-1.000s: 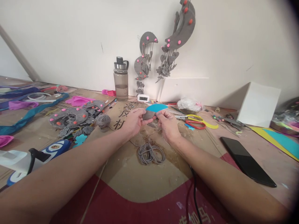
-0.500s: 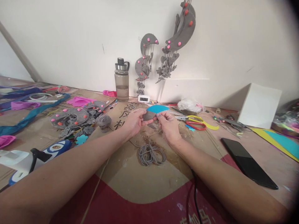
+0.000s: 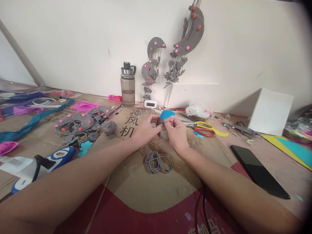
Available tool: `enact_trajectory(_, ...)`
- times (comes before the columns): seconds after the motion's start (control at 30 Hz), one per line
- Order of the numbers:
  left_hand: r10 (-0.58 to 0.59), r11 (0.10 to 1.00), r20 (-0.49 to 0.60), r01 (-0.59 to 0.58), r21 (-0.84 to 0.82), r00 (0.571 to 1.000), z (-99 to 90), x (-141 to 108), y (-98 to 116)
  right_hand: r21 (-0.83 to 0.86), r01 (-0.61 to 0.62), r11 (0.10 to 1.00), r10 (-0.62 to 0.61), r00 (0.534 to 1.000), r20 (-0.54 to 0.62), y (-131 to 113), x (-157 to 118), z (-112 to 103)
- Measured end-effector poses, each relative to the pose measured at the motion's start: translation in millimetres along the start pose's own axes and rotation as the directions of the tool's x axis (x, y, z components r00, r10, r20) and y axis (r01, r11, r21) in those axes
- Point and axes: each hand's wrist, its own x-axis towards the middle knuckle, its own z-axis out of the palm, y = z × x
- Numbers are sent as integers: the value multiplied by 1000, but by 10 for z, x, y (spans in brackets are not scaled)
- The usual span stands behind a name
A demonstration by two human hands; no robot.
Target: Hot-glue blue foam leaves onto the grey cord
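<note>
Both my hands meet above the cardboard, on a small curved piece (image 3: 167, 114) that looks like felt or foam, blue at the top and grey below. My right hand (image 3: 178, 133) pinches its right side between thumb and fingers. From the left, my left hand (image 3: 146, 129) grips the grey part, with its thumb reaching toward the right hand. The fingers cover much of the lower edge. Just below lies a loose coil of grey cord (image 3: 158, 162) on the cardboard. A ball of grey yarn (image 3: 109, 128) sits left of my left hand.
Yellow-and-red-handled scissors (image 3: 204, 129) lie to the right, with a black phone (image 3: 258, 170) nearer. A water bottle (image 3: 128, 87) stands by the wall beside a small digital clock (image 3: 150, 104). At left are grey crescent decorations (image 3: 75, 123) and a blue-and-white glue gun (image 3: 58, 157).
The piece has turned from lying broadside to a more edge-on, bent pose. My left hand has shifted its grip, its thumb now reaching across toward the right fingers.
</note>
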Motion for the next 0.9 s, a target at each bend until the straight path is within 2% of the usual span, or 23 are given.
enact_trajectory(0.1,94,969,13,-95,228,995,-7,-3,-5,-36,24,999,-22,999,43,-25,-30,-3)
enact_trajectory(0.2,102,941,34,-107,320,994,-26,5,8,-48,68,997,-62,992,114,-26,-54,-5)
enact_trajectory(0.27,80,960,-2,-76,270,997,-40,17,18,-39,92,995,-86,987,138,-19,-60,-8)
enact_trajectory(0.33,57,989,-38,-51,136,998,-48,34,21,-32,96,995,-91,986,136,-5,-54,-14)
enact_trajectory(0.43,-5,996,-31,3,-86,1000,-47,59,17,-43,92,995,-86,988,127,26,-26,-25)
enact_trajectory(0.53,-69,975,-13,65,-214,998,-34,69,10,-42,94,995,-89,990,113,52,0,-33)
enact_trajectory(0.63,-103,955,-21,93,-280,994,-22,68,10,-44,103,994,-98,990,106,64,13,-36)
enact_trajectory(0.77,-142,952,-49,123,-279,989,-14,62,20,-58,93,994,-88,992,91,60,14,-38)
enact_trajectory(0.9,-184,930,-54,156,-332,981,0,58,22,-59,58,997,-50,990,133,17,8,-41)
